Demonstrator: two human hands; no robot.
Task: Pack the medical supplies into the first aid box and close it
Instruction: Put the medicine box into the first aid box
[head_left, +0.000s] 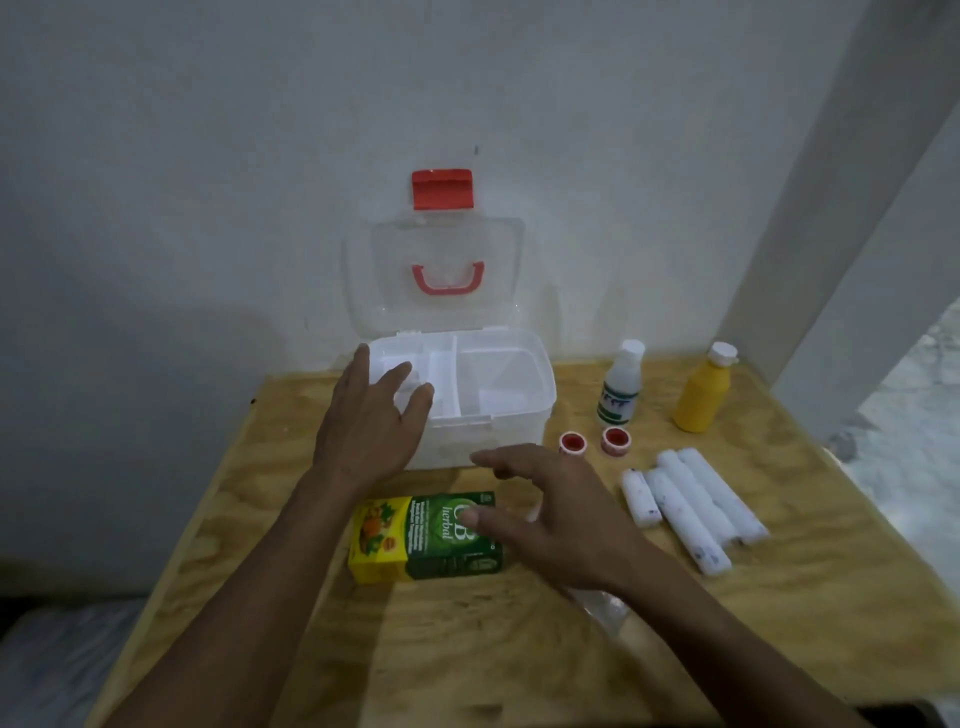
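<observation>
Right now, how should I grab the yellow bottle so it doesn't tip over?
Grip the yellow bottle around its wide body, below the narrow neck and white cap. It stands upright near the table's right rear corner, so come from its front. The clear bottle stands apart to its left, leaving room for fingers.

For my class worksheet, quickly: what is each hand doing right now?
Left hand: open, empty, at the white plastic first aid box.
Right hand: open, empty, above the green and yellow carton.
</observation>
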